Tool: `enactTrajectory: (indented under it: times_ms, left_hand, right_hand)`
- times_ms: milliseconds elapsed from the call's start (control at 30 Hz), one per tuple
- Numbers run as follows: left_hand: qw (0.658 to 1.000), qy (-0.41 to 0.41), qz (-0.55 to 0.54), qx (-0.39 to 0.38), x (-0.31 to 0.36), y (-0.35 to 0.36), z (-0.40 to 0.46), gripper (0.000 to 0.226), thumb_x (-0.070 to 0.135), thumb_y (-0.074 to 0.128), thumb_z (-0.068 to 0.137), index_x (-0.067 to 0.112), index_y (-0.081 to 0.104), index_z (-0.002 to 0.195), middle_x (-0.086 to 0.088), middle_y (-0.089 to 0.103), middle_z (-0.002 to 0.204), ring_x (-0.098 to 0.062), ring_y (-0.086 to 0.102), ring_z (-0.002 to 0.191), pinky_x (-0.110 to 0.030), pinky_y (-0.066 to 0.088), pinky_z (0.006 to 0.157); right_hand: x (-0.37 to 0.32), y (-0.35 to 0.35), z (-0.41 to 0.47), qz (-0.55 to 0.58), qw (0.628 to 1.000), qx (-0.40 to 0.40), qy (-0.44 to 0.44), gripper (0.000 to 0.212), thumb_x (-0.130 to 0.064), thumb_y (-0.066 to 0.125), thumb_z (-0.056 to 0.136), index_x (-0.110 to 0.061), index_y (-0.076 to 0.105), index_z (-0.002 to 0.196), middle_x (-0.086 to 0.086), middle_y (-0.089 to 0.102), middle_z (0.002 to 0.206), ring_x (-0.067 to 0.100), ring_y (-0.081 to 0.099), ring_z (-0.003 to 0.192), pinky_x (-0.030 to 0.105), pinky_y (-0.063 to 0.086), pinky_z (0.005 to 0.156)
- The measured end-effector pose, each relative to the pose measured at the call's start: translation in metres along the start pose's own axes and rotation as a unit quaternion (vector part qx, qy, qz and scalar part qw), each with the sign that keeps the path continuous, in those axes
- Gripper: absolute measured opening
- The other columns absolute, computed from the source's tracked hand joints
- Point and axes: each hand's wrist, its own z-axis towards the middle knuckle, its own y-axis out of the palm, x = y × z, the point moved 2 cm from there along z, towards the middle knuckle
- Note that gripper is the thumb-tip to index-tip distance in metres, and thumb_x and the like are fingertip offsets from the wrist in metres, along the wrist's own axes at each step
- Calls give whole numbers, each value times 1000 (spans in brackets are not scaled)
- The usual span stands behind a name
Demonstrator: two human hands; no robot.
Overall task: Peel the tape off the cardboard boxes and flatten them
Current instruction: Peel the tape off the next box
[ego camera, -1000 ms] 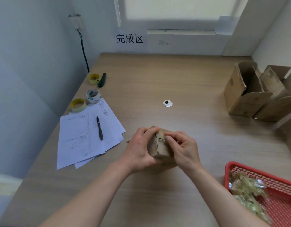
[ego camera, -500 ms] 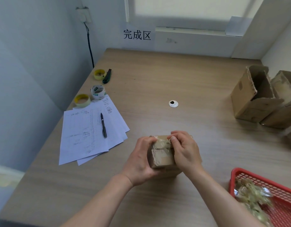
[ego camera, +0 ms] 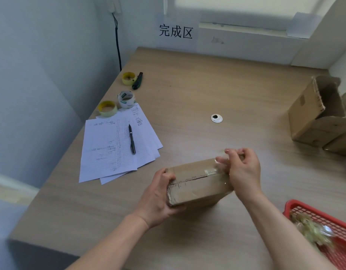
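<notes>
A small brown cardboard box lies on the wooden table in front of me, its top seam facing up. My left hand grips the box's left end, thumb on top. At the right end my right hand pinches a strip of clear tape that runs along the seam. Part of the seam near my left hand shows bare, torn cardboard. The box's right end is hidden behind my right hand.
Opened cardboard boxes stand at the right edge. A red basket with crumpled tape sits at the lower right. Papers with a pen, tape rolls and a cutter lie at the left. A wall sign hangs behind.
The box has turned from end-on to lying crosswise. My right hand has moved from the box's near top to its right end, pulling tape along the seam. The view has shifted.
</notes>
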Motion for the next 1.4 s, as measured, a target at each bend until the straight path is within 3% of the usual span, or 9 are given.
enactTrajectory:
  times_ms: [267,400,500,633,733,1033,1167,1267,1400]
  left_hand:
    - [998,28,44,-24,2,-8,12,81,44,86,57,32,35,118,2,37,132,-19,51,111,-33,50,91]
    - [986,67,148,-27,19,-16,30,67,59,77,57,24,43,102,0,34,145,-18,43,126,-29,42,95]
    - [975,92,198,-49,36,-12,42,60,57,75,58,24,38,92,-2,45,134,-22,45,120,-32,41,97]
    - [979,75,185,-39,39,-3,41,59,46,82,56,16,49,94,-4,49,128,-23,44,114,-19,30,92]
    - [982,65,171,-39,37,-1,36,60,45,85,55,14,51,95,-4,48,131,-22,42,117,-16,26,93]
    - [986,43,153,-41,38,-4,40,58,43,86,57,12,54,94,-7,50,133,-24,45,122,-15,26,97]
    - [988,43,145,-42,38,-5,38,58,42,86,57,14,52,95,-4,48,136,-21,42,125,-14,24,97]
    - [989,44,136,-39,38,-6,38,57,40,87,57,13,52,94,-3,48,134,-20,42,123,-12,24,95]
    - [989,47,134,-41,38,-5,38,57,39,87,57,14,51,94,-2,48,135,-19,41,123,-13,25,96]
  right_hand:
    - [11,-24,5,95,993,15,66,34,3,59,90,-20,58,115,9,67,77,12,57,53,25,52,52]
    - [17,-26,-8,-199,977,24,-75,19,-25,52,99,-29,70,92,-5,65,92,14,59,86,24,44,72]
    - [16,-24,-19,-445,866,59,-219,19,-35,58,94,-30,71,106,2,54,102,29,50,97,36,42,81]
    - [11,-19,-27,-396,871,49,-287,37,-15,80,78,-18,72,114,3,57,89,28,57,76,36,49,62]
    - [9,-14,-31,-377,862,10,-339,16,-4,82,73,-14,71,78,1,58,79,26,57,60,36,49,51]
    - [16,-1,-38,-435,834,-29,-337,35,-47,76,76,-12,73,73,4,60,88,26,59,75,33,51,58]
    - [16,-13,-25,-377,875,17,-303,6,-19,80,78,-18,75,78,-4,56,85,20,60,70,27,48,62]
    - [14,-25,-11,-165,981,17,-97,31,-11,68,87,-29,70,113,-11,66,72,14,66,68,27,51,68]
    - [7,-26,-8,-177,982,41,-43,18,-9,57,90,-25,62,95,-7,66,69,19,62,69,27,47,62]
